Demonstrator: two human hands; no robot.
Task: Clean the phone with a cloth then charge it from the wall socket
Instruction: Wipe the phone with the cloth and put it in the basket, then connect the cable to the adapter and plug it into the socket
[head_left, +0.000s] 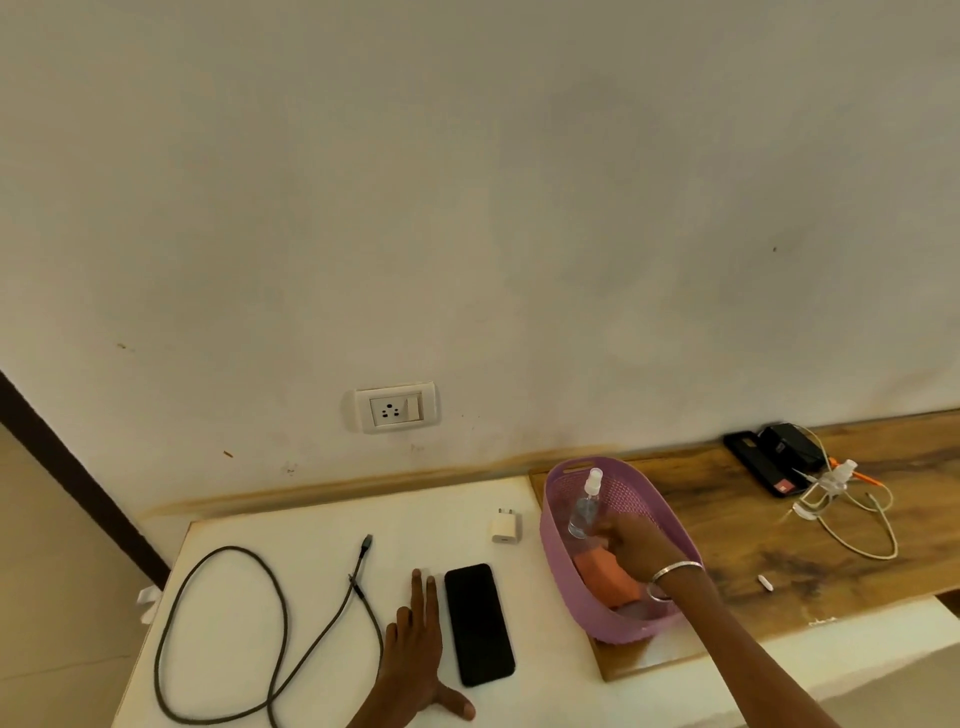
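Note:
A black phone (479, 623) lies screen up on the white table (311, 525). My left hand (415, 654) rests flat on the table just left of it, fingers straight. My right hand (631, 545) reaches into a purple basket (558, 571), fingers beside a clear spray bottle (586, 506) and over an orange cloth (605, 574); its grip is hidden. A dark charging cable (358, 587) loops on the left. A white adapter (505, 526) stands near the wall. The wall socket (396, 408) with its switch sits above the table.
The basket stands on a wooden top (753, 551) to the right. At its back right lie black devices (769, 462), another small spray bottle (841, 475) and a white cable (857, 535). The white table's left edge drops off near the cable loop.

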